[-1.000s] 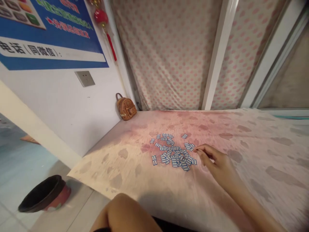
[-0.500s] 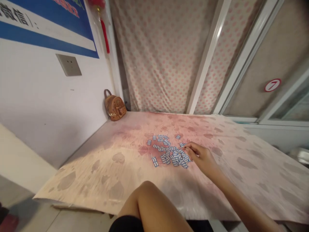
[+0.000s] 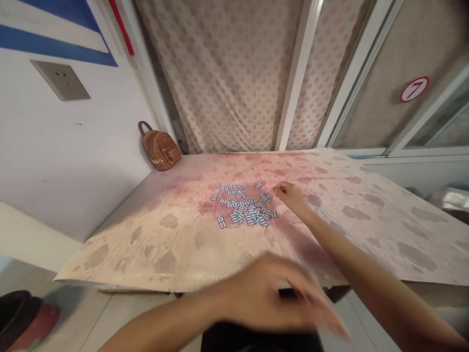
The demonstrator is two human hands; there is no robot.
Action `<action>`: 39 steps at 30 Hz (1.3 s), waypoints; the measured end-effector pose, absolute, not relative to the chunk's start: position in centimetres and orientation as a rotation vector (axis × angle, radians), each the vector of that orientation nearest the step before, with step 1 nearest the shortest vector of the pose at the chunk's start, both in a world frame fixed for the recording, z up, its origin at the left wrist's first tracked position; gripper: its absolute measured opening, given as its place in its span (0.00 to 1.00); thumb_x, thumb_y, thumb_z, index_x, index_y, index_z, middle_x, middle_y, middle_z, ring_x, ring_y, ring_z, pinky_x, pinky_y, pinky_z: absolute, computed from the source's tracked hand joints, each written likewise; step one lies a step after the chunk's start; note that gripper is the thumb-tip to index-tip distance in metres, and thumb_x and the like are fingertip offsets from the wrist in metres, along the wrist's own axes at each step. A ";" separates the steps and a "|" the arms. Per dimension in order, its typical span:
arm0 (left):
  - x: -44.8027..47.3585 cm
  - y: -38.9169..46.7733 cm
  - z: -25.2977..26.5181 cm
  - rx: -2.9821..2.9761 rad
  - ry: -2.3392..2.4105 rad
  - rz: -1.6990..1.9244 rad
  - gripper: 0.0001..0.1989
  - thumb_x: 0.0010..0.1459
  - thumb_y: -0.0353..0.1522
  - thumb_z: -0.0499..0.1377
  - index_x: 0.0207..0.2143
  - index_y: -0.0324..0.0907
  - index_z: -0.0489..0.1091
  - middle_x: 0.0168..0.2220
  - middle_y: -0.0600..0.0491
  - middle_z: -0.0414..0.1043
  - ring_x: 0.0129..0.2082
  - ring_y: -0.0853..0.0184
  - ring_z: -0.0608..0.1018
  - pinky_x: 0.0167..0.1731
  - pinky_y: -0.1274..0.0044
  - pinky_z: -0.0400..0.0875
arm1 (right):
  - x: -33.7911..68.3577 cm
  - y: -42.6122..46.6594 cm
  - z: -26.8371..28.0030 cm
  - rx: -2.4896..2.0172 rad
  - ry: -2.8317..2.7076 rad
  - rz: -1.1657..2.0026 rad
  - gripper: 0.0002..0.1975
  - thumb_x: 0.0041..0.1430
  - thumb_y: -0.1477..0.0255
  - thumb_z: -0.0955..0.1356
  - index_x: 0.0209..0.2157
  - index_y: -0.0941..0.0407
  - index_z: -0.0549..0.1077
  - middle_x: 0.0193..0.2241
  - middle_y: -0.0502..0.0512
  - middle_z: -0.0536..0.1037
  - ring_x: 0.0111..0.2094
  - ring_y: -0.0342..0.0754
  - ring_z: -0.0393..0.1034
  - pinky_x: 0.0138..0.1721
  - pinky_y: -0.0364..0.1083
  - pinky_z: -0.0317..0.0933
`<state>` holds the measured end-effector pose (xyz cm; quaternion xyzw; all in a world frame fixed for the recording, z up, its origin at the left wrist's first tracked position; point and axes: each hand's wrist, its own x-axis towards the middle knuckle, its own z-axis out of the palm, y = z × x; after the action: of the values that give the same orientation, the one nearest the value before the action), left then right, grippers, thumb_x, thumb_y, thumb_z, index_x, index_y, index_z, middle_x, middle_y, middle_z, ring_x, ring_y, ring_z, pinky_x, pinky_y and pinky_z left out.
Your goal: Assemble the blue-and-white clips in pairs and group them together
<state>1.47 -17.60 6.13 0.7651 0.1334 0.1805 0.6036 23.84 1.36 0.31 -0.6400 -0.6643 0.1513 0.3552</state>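
Little striped pieces (image 3: 252, 215): lie near the middle of the surface (image 3: 176, 254), between the near edge and the far edge. Make a thick heap toward the near edge, and thin out toward the far edge. Probably lie so steady because of flat shapes on a flat surface. Overlap in the heap, so partly hide one another. Look too small for telling any marks beyond blue rims and pale bars.

Lone piece (image 3: 258, 186): sits apart, toward the far edge.

Right hand (image 3: 289, 195): hangs just beside the pieces, on the right, apart from them. Has finger tips together, maybe to pinch something small. Cannot tell about a thing in between, or about touching the surface. Reaches in over the near edge, perhaps to keep from brushing the heap.

Left hand (image 3: 264, 293): hangs off the near edge, over black clothes (image 3: 256, 340), well apart from the pieces. Has thumb and fingers apart, with a dark gap, and nothing to be seen in the grip. Looks smeary, so hard to make out finger by finger.

Brown backpack (image 3: 163, 149): stands at the far left corner, by the white wall (image 3: 88, 161), likely for something to lean on.

Spotted curtain (image 3: 227, 88): hangs past the far edge, and hides the view behind.

Red and black bin (image 3: 47, 318): stands past the near left corner, cut off at the left.
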 end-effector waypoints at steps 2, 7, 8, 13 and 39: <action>0.8 -11.5 6.5 1.763 0.697 0.749 0.16 0.63 0.43 0.58 0.36 0.43 0.81 0.37 0.48 0.81 0.38 0.63 0.80 0.42 0.71 0.75 | 23.2 3.6 -0.2 -1.701 -1.695 0.367 0.08 0.57 0.74 0.63 0.31 0.57 0.74 0.28 0.53 0.78 0.31 0.45 0.71 0.32 0.42 0.58; -1.8 1.6 3.2 1.636 1.441 1.272 0.13 0.61 0.34 0.56 0.29 0.39 0.78 0.30 0.48 0.80 0.33 0.64 0.79 0.36 0.74 0.71 | 21.6 8.0 -2.1 -1.837 -1.667 0.315 0.09 0.57 0.77 0.64 0.36 0.59 0.75 0.34 0.61 0.80 0.36 0.50 0.74 0.34 0.44 0.60; -2.1 3.1 2.4 1.628 1.497 1.314 0.13 0.60 0.33 0.56 0.29 0.38 0.78 0.30 0.49 0.79 0.32 0.64 0.79 0.36 0.75 0.71 | 21.5 8.6 -2.6 -1.855 -1.670 0.302 0.09 0.58 0.77 0.64 0.37 0.59 0.75 0.35 0.63 0.80 0.37 0.51 0.74 0.35 0.44 0.60; -2.7 5.3 -0.1 1.724 1.658 1.297 0.12 0.60 0.33 0.56 0.29 0.39 0.78 0.29 0.53 0.79 0.30 0.67 0.78 0.32 0.79 0.66 | 21.6 10.3 -4.5 -1.849 -1.751 0.248 0.11 0.55 0.69 0.71 0.39 0.58 0.76 0.38 0.62 0.79 0.41 0.53 0.74 0.40 0.45 0.63; -5.0 9.3 -3.0 2.135 1.880 0.869 0.15 0.61 0.30 0.57 0.46 0.42 0.79 0.47 0.45 0.79 0.50 0.61 0.77 0.55 0.72 0.67 | 21.1 5.4 -1.6 -1.533 -1.720 0.043 0.12 0.59 0.74 0.61 0.34 0.55 0.76 0.29 0.57 0.80 0.31 0.51 0.72 0.33 0.46 0.58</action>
<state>-5.04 9.26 -2.97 0.7152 0.6299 0.2912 0.0833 21.11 5.37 -1.57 -0.6078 -0.6819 0.0171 0.4067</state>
